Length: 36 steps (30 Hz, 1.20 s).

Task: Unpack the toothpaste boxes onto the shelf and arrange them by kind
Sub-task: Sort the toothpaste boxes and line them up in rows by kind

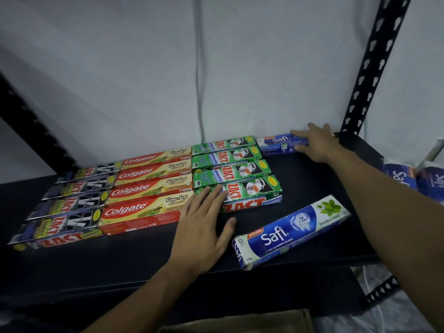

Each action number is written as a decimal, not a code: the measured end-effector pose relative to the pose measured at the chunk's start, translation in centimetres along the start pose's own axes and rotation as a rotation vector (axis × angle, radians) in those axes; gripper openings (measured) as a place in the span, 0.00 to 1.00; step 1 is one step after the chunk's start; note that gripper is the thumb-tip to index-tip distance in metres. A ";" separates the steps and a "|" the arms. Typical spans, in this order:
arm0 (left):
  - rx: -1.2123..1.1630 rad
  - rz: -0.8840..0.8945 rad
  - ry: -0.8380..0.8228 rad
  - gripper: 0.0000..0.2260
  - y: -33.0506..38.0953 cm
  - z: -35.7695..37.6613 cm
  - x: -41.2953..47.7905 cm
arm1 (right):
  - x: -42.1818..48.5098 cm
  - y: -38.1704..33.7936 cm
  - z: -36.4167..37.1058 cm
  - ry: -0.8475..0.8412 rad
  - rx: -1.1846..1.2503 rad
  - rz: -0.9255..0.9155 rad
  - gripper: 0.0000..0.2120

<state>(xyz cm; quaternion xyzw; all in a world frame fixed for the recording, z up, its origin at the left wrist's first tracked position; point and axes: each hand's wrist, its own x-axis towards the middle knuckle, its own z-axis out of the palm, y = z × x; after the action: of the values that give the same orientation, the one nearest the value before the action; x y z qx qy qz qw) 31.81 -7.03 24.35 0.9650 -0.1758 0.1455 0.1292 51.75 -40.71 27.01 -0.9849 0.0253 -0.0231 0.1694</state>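
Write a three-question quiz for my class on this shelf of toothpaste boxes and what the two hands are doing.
1. True or false: on the shelf, the Colgate boxes lie between the black Zact boxes and the green Zact boxes.
2. Which box does the right hand touch? A) a Colgate box B) the Safi box at the back C) a green Zact box
3. Fill in: the left hand rests straight fingers on the nearest ____ Zact box.

Key: 1 true; 2 B; 3 green.
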 end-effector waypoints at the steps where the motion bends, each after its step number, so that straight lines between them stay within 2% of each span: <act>1: 0.000 -0.001 0.001 0.29 0.0 0.0 0.0 | 0.3 0.0 0.2 0.001 0.007 -0.007 0.26; 27: 0.000 -0.002 0.014 0.27 0.1 0.0 -0.1 | 2.5 1.0 0.6 0.050 0.091 -0.131 0.25; 36: -0.001 -0.001 0.015 0.28 0.1 0.0 0.0 | 2.2 1.0 0.2 0.046 0.096 -0.115 0.25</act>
<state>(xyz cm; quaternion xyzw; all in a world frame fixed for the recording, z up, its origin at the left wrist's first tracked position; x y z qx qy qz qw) 31.72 -7.14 24.40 0.9639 -0.1744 0.1526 0.1313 53.92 -41.70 26.60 -0.9748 -0.0287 -0.0568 0.2140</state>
